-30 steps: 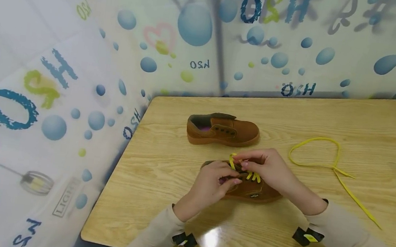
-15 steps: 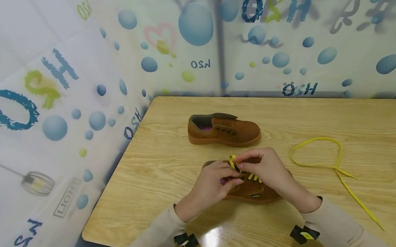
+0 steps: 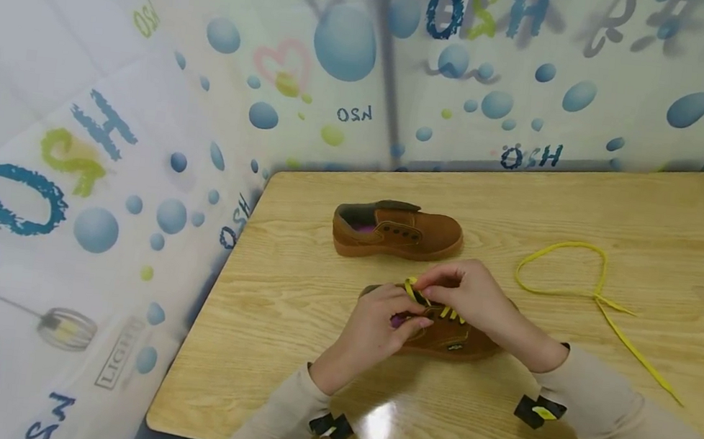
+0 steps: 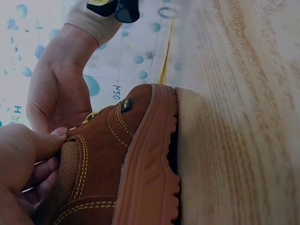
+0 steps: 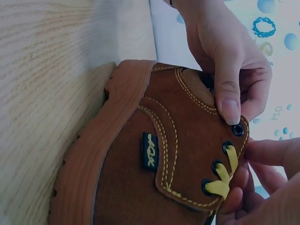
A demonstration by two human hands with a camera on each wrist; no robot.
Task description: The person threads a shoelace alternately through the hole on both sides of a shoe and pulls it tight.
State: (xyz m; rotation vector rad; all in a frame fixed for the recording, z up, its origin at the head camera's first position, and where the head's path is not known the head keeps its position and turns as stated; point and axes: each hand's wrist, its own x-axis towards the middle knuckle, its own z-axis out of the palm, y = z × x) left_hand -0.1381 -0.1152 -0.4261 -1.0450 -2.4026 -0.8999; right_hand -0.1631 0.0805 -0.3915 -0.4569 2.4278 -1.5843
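A brown lace-up shoe with yellow stitching stands on the table, its toe to the right. At its opening my left hand grips the eyelet flap; the thumb presses beside the top eyelet. My right hand pinches the yellow shoelace over the tongue. That lace runs through the lower eyelets on the side seen in the right wrist view, while the top one there holds none. My right fingertips are partly hidden behind the flap.
Behind lies a matching brown shoe without a lace. A second yellow shoelace is spread in a loop to the right on the wooden table. Patterned curtains hang along the table's back and left edges.
My right hand has shifted slightly left, and the small lace loop above the shoe now sits a little lower and further left. The left hand keeps its grip on the shoe.
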